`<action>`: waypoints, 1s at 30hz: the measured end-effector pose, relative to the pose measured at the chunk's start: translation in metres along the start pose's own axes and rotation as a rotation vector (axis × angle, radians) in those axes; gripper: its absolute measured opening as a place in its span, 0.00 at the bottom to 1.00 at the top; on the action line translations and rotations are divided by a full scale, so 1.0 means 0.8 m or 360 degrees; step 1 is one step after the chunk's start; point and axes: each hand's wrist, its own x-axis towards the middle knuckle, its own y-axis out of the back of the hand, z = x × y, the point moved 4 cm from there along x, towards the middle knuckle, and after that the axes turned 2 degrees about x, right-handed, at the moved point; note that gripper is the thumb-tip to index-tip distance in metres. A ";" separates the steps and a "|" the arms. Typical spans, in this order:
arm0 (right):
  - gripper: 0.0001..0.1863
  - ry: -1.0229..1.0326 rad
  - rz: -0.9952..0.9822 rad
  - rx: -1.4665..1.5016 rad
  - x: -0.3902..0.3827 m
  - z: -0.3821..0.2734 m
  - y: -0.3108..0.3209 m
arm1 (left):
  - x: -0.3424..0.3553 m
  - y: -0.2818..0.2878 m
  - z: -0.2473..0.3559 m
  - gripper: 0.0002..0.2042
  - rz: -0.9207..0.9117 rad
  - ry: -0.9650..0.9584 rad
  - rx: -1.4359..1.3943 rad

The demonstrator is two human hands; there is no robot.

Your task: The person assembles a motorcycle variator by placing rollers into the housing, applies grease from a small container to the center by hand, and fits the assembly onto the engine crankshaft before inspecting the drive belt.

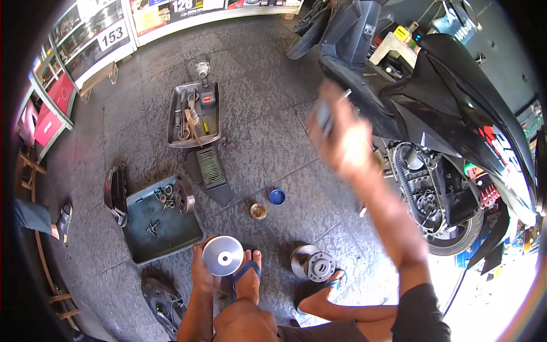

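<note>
My left hand (200, 272) grips a round, shiny metal pulley disc (213, 251) with a hole at its centre. The disc is held above my left foot, its smooth face up. My right hand (347, 139) is raised toward the motorcycle and blurred by motion. In its fingers is a dark bluish-grey thing (323, 118), too smeared to name. On the floor by my right foot sits a metal pulley assembly (320, 265). A small open jar (258, 211) of brownish stuff stands beside a blue lid (277, 196).
A black motorcycle (439, 102) stands at right, its belt-drive housing (421, 188) exposed. Left of centre are a parts tray (165, 245), a tool tray (171, 134), an impact wrench (206, 94) and an air filter (209, 166). Another person's foot (64, 219) is at far left.
</note>
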 end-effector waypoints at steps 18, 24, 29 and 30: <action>0.32 -0.0729 -0.1418 0.0198 -0.225 0.023 0.262 | 0.032 -0.224 -0.066 0.19 -0.0674 0.0716 -0.0156; 0.33 -0.1745 0.0244 0.1113 -0.386 0.008 0.396 | 0.034 -0.369 -0.109 0.13 -0.0965 0.0644 0.0486; 0.21 -0.2212 0.1071 0.1050 -0.540 0.005 0.412 | 0.038 -0.512 -0.210 0.15 -0.1139 0.0586 0.0677; 0.17 -0.2303 0.1269 0.1171 -0.571 0.002 0.402 | 0.040 -0.538 -0.232 0.15 -0.1147 0.0564 0.0669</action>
